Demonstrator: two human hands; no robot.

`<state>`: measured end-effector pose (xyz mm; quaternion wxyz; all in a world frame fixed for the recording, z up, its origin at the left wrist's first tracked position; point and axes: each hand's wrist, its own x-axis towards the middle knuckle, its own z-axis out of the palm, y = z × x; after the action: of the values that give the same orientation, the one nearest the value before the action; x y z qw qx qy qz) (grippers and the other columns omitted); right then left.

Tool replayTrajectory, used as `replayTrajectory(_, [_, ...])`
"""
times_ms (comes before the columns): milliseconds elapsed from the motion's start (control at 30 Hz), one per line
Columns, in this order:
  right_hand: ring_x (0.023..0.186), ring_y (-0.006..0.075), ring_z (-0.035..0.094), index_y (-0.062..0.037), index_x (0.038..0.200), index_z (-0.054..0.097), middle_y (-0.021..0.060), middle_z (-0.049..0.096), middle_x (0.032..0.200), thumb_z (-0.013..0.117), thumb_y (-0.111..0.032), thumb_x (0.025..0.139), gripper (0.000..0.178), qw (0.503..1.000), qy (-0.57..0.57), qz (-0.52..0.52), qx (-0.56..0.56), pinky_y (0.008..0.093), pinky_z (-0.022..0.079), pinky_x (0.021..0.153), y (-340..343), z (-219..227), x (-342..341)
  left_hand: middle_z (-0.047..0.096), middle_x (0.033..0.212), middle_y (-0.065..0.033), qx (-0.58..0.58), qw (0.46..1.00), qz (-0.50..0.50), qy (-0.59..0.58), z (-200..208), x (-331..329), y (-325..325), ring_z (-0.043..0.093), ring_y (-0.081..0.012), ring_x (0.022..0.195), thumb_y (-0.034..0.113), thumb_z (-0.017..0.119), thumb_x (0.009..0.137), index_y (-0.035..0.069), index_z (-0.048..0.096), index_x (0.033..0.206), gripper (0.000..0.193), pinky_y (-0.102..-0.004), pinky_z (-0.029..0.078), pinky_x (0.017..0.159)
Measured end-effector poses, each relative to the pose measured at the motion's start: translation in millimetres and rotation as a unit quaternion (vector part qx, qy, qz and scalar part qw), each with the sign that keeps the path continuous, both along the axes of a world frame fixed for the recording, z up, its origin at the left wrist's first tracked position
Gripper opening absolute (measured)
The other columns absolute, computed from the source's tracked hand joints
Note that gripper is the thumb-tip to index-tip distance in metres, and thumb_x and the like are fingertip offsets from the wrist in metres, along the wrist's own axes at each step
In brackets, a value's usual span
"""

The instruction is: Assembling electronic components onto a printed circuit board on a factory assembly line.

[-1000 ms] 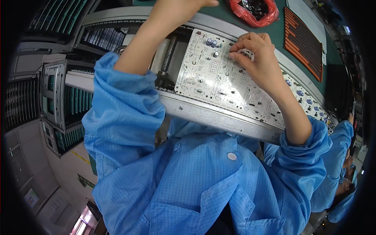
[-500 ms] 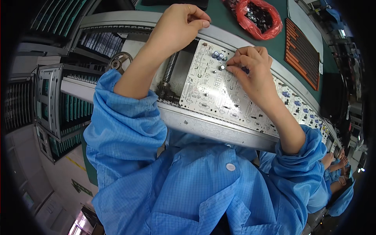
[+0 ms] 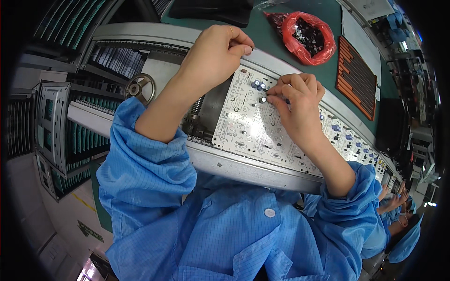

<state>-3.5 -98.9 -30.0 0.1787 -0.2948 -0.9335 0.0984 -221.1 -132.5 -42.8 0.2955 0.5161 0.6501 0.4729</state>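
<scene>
A white circuit board (image 3: 234,119) lies in the metal rail frame in front of me, with several small parts standing on it. Above the rail beyond its far left corner is my left hand (image 3: 213,56), closed in a pinch; a tiny dark component (image 3: 252,49) shows at its fingertips. My right hand (image 3: 300,105) reaches over the board, thumb and fingers pinched together close to a black capacitor (image 3: 262,99) and a group of blue-sleeved capacitors (image 3: 257,84). Whatever sits between the right fingertips is hidden.
Beyond the rail (image 3: 276,56), a red plastic bag (image 3: 333,44) full of dark components sits on the green bench, beside an orange-and-black slotted tray (image 3: 357,77). More populated boards (image 3: 347,136) line the rail to the right. A handwheel (image 3: 139,89) is at left; co-workers sit far right.
The whole view has shifted, so the bench and board appear lower. My right hand stays at the same capacitors, and my left stays pinched, somewhat nearer the board.
</scene>
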Motion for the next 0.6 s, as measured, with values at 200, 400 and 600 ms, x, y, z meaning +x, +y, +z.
replayTrajectory(200, [0.1, 0.0231, 0.05, -0.0093, 0.084, 0.072, -0.0001, 0.062, 0.095, 0.078, -0.011, 0.072, 0.013, 1.0, -0.008, -0.002, -0.01, 0.0397, 0.031, 0.095, 2, 3, -1, 0.071, 0.079, -0.0119, -0.02, 1.0, 0.007, 0.002, 2, 1, -1, 0.067, -0.0179, 0.073, 0.008, 0.066, 0.086, -0.001, 0.072, 0.095, 0.014, -0.0308, 0.052, 0.07])
replayTrajectory(400, [0.1, 0.023, 0.051, -0.0082, 0.085, 0.072, 0.0005, 0.062, 0.096, 0.077, -0.01, 0.073, 0.013, 0.998, -0.016, -0.022, -0.053, 0.0395, 0.031, 0.095, 3, 1, 1, 0.07, 0.081, -0.0147, -0.023, 0.999, 0.018, 0.021, 5, 0, -5, 0.068, -0.0225, 0.075, 0.008, 0.065, 0.086, -0.002, 0.071, 0.095, 0.014, -0.0336, 0.053, 0.072])
replayTrajectory(600, [0.1, 0.0231, 0.051, -0.0075, 0.086, 0.071, 0.0006, 0.062, 0.096, 0.076, -0.009, 0.074, 0.012, 0.999, 0.002, -0.024, -0.032, 0.0397, 0.032, 0.094, -3, -1, 0, 0.069, 0.084, -0.0179, -0.073, 0.995, 0.035, 0.063, 8, -2, -12, 0.068, -0.0301, 0.08, 0.006, 0.063, 0.086, -0.004, 0.068, 0.092, 0.013, -0.0377, 0.052, 0.076])
